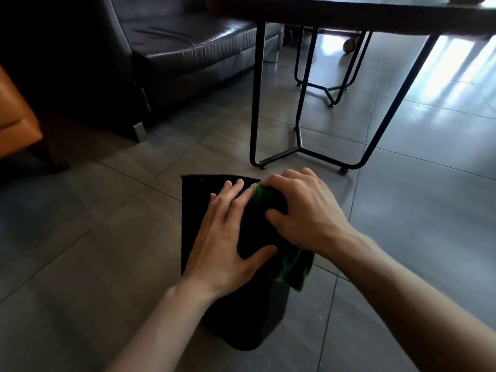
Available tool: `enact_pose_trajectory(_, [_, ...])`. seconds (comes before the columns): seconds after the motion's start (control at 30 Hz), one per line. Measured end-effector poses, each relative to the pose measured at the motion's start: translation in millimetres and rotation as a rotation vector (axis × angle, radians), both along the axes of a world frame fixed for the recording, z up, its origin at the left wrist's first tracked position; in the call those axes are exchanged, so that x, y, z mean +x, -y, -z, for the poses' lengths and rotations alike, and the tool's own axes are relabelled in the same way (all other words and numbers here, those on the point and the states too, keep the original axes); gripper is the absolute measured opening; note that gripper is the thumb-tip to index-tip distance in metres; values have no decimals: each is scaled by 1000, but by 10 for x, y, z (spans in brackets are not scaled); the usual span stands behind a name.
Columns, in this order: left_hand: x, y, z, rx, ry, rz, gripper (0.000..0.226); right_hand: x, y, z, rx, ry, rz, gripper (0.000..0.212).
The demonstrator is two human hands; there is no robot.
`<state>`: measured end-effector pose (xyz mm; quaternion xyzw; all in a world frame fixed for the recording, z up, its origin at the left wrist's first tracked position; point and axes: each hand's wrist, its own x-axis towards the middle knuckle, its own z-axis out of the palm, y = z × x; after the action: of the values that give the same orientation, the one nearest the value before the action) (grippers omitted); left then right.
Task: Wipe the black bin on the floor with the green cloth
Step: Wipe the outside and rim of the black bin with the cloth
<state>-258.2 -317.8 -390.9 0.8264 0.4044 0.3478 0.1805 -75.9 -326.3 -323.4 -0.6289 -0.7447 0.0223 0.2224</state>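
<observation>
The black bin [198, 200] lies on its side on the grey tiled floor, its wide rim pointing away from me and its base near me. My left hand [225, 237] rests flat on the bin's upper side, fingers spread. My right hand [303, 213] is closed on the bunched green cloth [292, 267] and presses it against the bin's right part. A flap of the cloth hangs down over the bin's right edge below my wrist; most of the cloth is hidden under the hand.
A table with black metal legs [255, 103] stands just beyond the bin. A dark leather sofa [174, 47] fills the far left, and an orange seat [16, 122] sits at the left edge. Open tiled floor [429, 224] lies to the right.
</observation>
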Motion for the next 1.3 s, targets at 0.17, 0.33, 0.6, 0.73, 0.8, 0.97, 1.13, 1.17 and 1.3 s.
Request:
enact_pose_trajectory(0.17, [-119,-187,-31,12,-47,-7,101,-35,42,45,44,-142,-25,55])
enact_pose_trajectory(0.33, [-418,-355,-23,6,-32,34,81,352,144,-9,286,-511,144,47])
enact_pose_trajectory(0.6, [-598,-563,-24,-72,121,-156,53,355,179,160,356,-803,220,50])
enact_pose_trajectory(0.73, [-646,-637,-44,-65,114,-166,59,43,21,253,412,-975,149,49])
enact_pose_trajectory(0.8, [-669,-664,-45,-88,147,-198,69,-131,-25,390,410,-958,113,44])
enact_pose_trajectory(0.97, [-792,-759,-31,-97,155,-245,69,-476,-53,845,382,-556,-33,50])
enact_pose_trajectory(1.13, [-880,-837,-17,-81,147,-304,61,-614,156,1283,220,-224,-155,74])
enact_pose_trajectory(1.17, [-902,-841,-15,-81,153,-309,60,-637,209,1360,208,-191,-168,76])
enact_pose_trajectory(1.3, [-945,-825,-5,-79,158,-297,60,-704,409,1603,265,-69,-218,59])
